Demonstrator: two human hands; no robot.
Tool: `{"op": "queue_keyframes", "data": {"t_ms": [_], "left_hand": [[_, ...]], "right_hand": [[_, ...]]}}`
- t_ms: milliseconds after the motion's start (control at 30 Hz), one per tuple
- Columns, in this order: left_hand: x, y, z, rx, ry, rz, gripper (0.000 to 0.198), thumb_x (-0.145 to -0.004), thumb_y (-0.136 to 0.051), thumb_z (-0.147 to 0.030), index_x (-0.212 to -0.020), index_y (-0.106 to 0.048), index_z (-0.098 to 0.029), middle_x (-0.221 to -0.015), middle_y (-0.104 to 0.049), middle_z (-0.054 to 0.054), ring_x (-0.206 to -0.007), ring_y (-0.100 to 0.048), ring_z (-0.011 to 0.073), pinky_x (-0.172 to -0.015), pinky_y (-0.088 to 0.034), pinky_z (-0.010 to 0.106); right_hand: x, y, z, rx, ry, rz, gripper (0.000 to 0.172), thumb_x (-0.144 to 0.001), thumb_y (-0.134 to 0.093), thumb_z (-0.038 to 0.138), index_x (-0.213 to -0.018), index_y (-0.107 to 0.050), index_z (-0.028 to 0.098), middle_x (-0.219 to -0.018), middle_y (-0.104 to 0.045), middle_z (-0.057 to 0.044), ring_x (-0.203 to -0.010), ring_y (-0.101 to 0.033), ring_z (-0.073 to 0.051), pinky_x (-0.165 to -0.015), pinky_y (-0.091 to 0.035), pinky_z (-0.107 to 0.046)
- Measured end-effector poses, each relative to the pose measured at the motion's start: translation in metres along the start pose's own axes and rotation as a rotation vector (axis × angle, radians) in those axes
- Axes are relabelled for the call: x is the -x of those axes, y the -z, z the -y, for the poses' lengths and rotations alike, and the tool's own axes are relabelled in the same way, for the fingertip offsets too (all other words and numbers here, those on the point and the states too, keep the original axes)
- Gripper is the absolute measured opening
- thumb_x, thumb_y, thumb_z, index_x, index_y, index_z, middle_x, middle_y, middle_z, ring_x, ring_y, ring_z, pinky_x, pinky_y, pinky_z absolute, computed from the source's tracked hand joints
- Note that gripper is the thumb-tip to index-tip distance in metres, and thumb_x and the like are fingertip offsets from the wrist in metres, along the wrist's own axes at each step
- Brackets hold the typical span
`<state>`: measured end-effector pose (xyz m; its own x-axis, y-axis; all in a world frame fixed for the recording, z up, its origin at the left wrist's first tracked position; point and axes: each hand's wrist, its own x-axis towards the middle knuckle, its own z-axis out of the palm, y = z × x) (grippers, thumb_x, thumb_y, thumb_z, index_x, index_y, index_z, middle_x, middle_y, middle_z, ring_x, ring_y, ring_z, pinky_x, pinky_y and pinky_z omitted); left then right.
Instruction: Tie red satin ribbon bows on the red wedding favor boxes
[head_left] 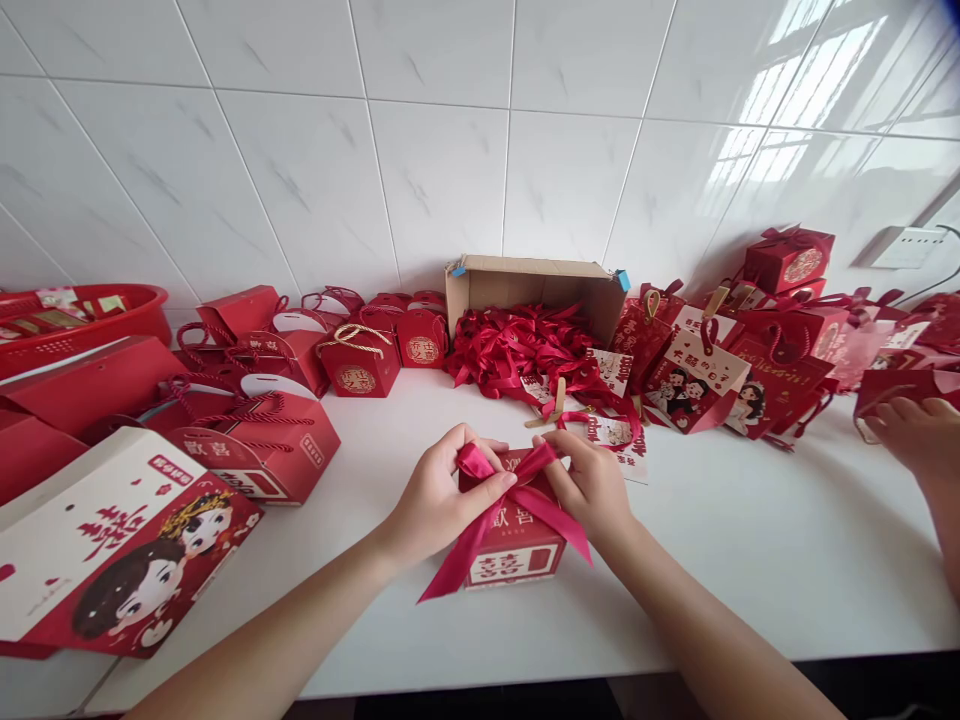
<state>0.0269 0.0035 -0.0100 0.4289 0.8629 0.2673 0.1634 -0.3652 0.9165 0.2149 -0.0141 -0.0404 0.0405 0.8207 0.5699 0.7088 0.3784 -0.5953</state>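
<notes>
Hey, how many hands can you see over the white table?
3. The left hand and right hand pinch the ribbon bow on the red box at centre; another person's hand is at the right edge. Others may be out of frame.

Gift box (514, 545) at centre of surface (750, 540), near front edge; bow (517, 480) on its top; left hand (439, 495) on bow's left loop, right hand (592, 485) on right loop; cardboard box (536, 285) behind, on its side against wall (450, 150); ribbons (517, 345) spilling from it toward gift box; handled boxes (360, 360) crowd left; basket (82, 315) far left; heap of boxes (697, 375) right; another person's hand (911, 430) at far right.
</notes>
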Motion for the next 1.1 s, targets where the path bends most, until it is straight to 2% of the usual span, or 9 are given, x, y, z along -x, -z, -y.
{"op": "queue_keyframes", "data": {"t_ms": [100,200,300,367,467,667,933,1100], "left_hand": [[-0.001,0.000,0.001,-0.034,-0.026,-0.024,0.020,-0.080,-0.068,-0.024,-0.076,-0.049,-0.020,-0.095,-0.066,0.006,-0.108,-0.059,0.0234,-0.092,-0.045,0.038],[-0.002,0.001,0.001,-0.033,-0.030,0.003,0.019,-0.080,-0.067,-0.023,-0.076,-0.049,-0.019,-0.102,-0.066,0.008,-0.105,-0.060,0.0232,-0.091,-0.045,0.039],[-0.001,0.001,0.000,-0.017,-0.027,0.041,0.019,-0.080,-0.066,-0.022,-0.076,-0.048,-0.019,-0.100,-0.066,0.007,-0.106,-0.059,0.0231,-0.091,-0.045,0.038],[-0.002,0.002,0.000,0.009,-0.022,0.071,0.021,-0.080,-0.065,-0.022,-0.074,-0.045,-0.019,-0.097,-0.065,0.007,-0.103,-0.060,0.0223,-0.088,-0.047,0.036],[-0.002,0.002,0.000,0.042,-0.020,0.102,0.025,-0.081,-0.064,-0.021,-0.072,-0.041,-0.020,-0.094,-0.064,0.006,-0.093,-0.062,0.0200,-0.081,-0.048,0.034],[-0.004,0.002,0.001,0.029,-0.031,0.119,0.026,-0.081,-0.063,-0.019,-0.071,-0.039,-0.020,-0.092,-0.062,0.005,-0.091,-0.061,0.0184,-0.081,-0.047,0.031],[-0.001,0.001,-0.001,0.024,-0.032,0.104,0.025,-0.080,-0.063,-0.018,-0.071,-0.039,-0.020,-0.089,-0.063,0.005,-0.088,-0.061,0.0183,-0.079,-0.046,0.032],[0.000,0.002,0.001,0.038,-0.029,0.083,0.025,-0.078,-0.065,-0.019,-0.070,-0.042,-0.020,-0.088,-0.064,0.005,-0.088,-0.062,0.0197,-0.080,-0.047,0.033]], "right_hand": [[0.000,0.002,-0.002,0.082,0.037,-0.030,0.029,-0.091,-0.045,0.037,-0.082,-0.064,0.017,-0.074,-0.066,-0.003,-0.049,-0.050,-0.011,-0.049,-0.035,-0.024],[-0.001,0.002,-0.003,0.070,0.045,-0.019,0.028,-0.090,-0.045,0.037,-0.090,-0.064,0.017,-0.085,-0.070,-0.005,-0.045,-0.051,-0.011,-0.051,-0.040,-0.025],[-0.001,0.000,-0.002,-0.047,0.034,0.021,0.025,-0.091,-0.044,0.033,-0.101,-0.061,0.018,-0.095,-0.072,-0.007,-0.056,-0.062,-0.014,-0.057,-0.047,-0.026],[-0.001,-0.001,0.000,-0.144,0.023,0.041,0.021,-0.091,-0.043,0.030,-0.102,-0.058,0.020,-0.088,-0.073,-0.006,-0.063,-0.066,-0.016,-0.058,-0.048,-0.025],[-0.001,-0.003,0.003,-0.253,-0.012,0.044,0.015,-0.091,-0.043,0.029,-0.100,-0.052,0.021,-0.074,-0.072,-0.002,-0.058,-0.065,-0.015,-0.053,-0.048,-0.023],[0.002,-0.007,0.001,-0.243,-0.007,-0.007,0.009,-0.090,-0.043,0.027,-0.091,-0.049,0.021,-0.070,-0.069,-0.002,-0.053,-0.059,-0.013,-0.051,-0.045,-0.021],[0.003,-0.011,0.001,-0.214,-0.076,-0.017,0.019,-0.091,-0.043,0.036,-0.082,-0.049,0.021,-0.057,-0.058,0.001,-0.048,-0.051,-0.012,-0.047,-0.041,-0.021],[0.004,-0.012,0.001,-0.222,-0.105,0.007,0.025,-0.092,-0.041,0.040,-0.081,-0.051,0.020,-0.058,-0.059,0.001,-0.049,-0.052,-0.012,-0.048,-0.041,-0.022]]}}
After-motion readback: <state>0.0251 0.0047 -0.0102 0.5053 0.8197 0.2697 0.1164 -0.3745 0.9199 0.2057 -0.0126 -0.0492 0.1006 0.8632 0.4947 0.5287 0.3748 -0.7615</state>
